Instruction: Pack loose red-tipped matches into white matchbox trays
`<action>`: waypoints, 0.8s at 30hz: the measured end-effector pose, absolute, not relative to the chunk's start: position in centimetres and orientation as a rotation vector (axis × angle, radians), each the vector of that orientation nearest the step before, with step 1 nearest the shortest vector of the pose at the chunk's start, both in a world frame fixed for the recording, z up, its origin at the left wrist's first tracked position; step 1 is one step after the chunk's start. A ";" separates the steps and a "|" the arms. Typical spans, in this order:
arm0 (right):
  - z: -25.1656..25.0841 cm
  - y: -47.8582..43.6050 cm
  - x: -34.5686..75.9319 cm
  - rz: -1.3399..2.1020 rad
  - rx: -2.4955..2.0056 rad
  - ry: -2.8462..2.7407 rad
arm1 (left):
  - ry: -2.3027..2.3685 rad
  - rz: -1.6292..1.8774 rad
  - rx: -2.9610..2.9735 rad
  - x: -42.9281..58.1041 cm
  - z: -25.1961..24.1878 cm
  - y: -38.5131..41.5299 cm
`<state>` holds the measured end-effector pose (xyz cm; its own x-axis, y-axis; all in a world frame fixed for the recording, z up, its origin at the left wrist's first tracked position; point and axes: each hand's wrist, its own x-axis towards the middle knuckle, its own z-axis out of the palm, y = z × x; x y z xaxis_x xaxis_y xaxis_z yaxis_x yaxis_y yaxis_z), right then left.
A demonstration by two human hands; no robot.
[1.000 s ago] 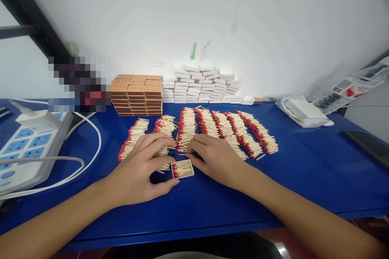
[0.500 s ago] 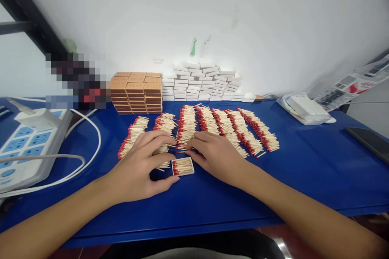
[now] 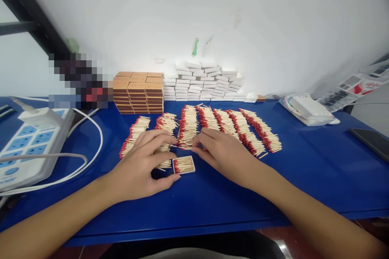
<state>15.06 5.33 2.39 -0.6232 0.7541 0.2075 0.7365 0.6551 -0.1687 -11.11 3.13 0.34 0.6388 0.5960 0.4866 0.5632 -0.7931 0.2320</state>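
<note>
A white matchbox tray [image 3: 184, 172] lies on the blue table, partly filled with red-headed matches [image 3: 184, 164] whose heads point left. At its left end, the thumb and index finger of my left hand [image 3: 142, 168] curve around the near and far corners, steadying it. My right hand [image 3: 223, 153] is just above and right of the tray, thumb and index fingertips pinched together by the near end of a match row [image 3: 187, 127]. Whatever is in that pinch is too small to make out. Another match pile [image 3: 165, 123] is partly covered by my left fingers.
Several slanting match rows [image 3: 261, 131] spread to the right. Behind them stand stacked brown matchboxes [image 3: 138, 93] and piled white trays [image 3: 203, 83] against the wall. A power strip [image 3: 33, 145] with white cables is at left, a white packet [image 3: 306, 109] and dark phone-like object [image 3: 370, 143] at right.
My right hand has drawn slightly right, away from the match row, with its fingertips still together. My left hand stays at the tray. The whole view has shifted slightly.
</note>
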 end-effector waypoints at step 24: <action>1.5 5.9 16.1 0.020 -1.132 -2.620 | 0.983 0.863 2.781 -11.1 0.4 3.0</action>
